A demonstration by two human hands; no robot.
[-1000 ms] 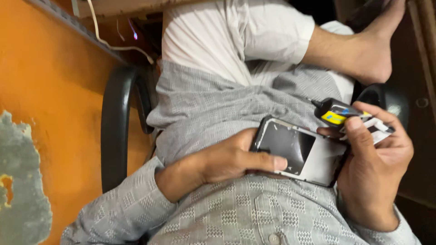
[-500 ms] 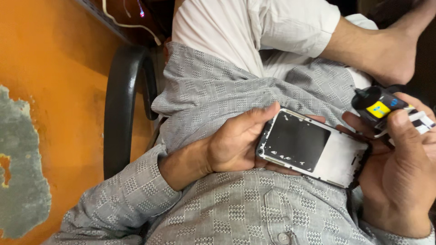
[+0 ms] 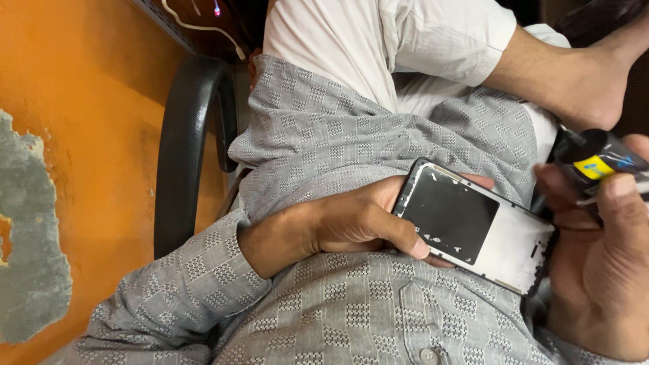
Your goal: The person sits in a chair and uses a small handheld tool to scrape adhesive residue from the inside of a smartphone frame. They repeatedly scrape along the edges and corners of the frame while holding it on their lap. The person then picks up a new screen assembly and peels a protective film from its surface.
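Shirt cloth (image 3: 351, 318), grey with a woven check, fills the bottom of the frame, a button showing at the lower edge. Just above it, at centre, the left hand (image 3: 358, 223) grips a phone frame (image 3: 476, 226) by its left end, thumb laid across the lower edge and fingers wrapped behind. The phone frame lies tilted, its left part a dark panel and its right part pale bare metal, running from centre toward the right. At the right edge the right hand (image 3: 605, 270) cups the frame's far end from below, and its thumb and fingers are closed on a small black tube (image 3: 595, 159) with a yellow and blue label, held at the upper right just beside the frame's corner. Farther up, a white cloth (image 3: 378, 47) covers the top centre, and a bare foot (image 3: 581, 74) rests at the upper right. At the left, a black chair arm (image 3: 179, 155) curves against an orange wall (image 3: 74, 135) with a patch of peeled paint.
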